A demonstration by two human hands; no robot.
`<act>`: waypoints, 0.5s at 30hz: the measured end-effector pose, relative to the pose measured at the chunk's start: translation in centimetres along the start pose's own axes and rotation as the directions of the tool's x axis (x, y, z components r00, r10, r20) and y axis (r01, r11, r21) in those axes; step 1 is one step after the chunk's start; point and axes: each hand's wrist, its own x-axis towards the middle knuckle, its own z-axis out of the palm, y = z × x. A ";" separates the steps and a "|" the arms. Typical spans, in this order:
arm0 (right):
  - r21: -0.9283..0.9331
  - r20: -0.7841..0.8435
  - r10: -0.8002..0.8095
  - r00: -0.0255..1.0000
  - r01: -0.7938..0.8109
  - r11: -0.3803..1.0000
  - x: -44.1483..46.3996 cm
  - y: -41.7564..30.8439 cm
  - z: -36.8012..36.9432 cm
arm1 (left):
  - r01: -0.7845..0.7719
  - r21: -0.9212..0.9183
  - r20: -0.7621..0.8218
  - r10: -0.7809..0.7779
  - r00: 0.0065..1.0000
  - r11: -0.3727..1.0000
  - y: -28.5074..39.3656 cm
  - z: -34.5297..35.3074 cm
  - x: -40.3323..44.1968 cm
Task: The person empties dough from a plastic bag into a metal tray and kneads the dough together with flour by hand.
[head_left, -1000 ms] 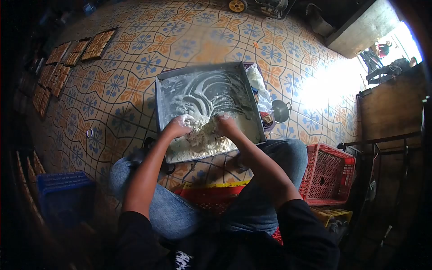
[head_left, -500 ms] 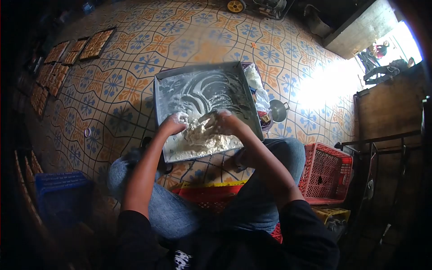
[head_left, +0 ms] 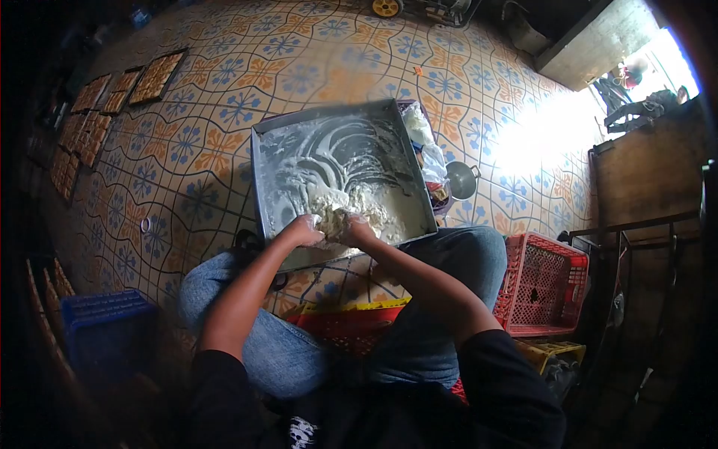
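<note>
A large square metal tray (head_left: 262,187) lies in front of my knees, its floor streaked with pale flour paste. Lumpy, crumbly dough (head_left: 351,200) is heaped toward its near side. My left hand (head_left: 305,230), whitened at the fingers, is closed at the near left edge of the heap. Close beside it, my right hand (head_left: 357,229) is pressed into the dough with its fingers curled round some of it. Both sets of fingertips are partly hidden in the dough.
A metal pot (head_left: 463,181) and a crate with plastic bags (head_left: 434,161) stand right of the tray. A red crate (head_left: 542,284) is by my right knee, a blue crate (head_left: 105,322) at left. Filled baking trays (head_left: 158,77) lie on the tiled floor (head_left: 217,97).
Both hands have moved toward me, down to the near side of the tray, and closer together. The dough now lies beyond my hands, lumped and spread to the right.
</note>
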 end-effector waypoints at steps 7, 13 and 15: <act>0.181 0.127 -0.015 0.992 -0.009 0.983 1.0 -1.6 -4.6 | -0.020 -0.109 0.166 0.038 0.985 0.994 1.1 -3.0 -0.2; -0.274 0.007 -0.047 0.999 0.047 0.961 2.2 -5.9 -9.4 | 0.007 -0.134 -0.020 -0.010 1.000 0.991 2.2 -7.4 -0.8; -0.268 0.064 -0.101 0.993 0.115 0.957 1.3 -8.8 -11.0 | -0.062 -0.131 -0.135 0.044 0.990 0.989 0.4 -7.5 0.0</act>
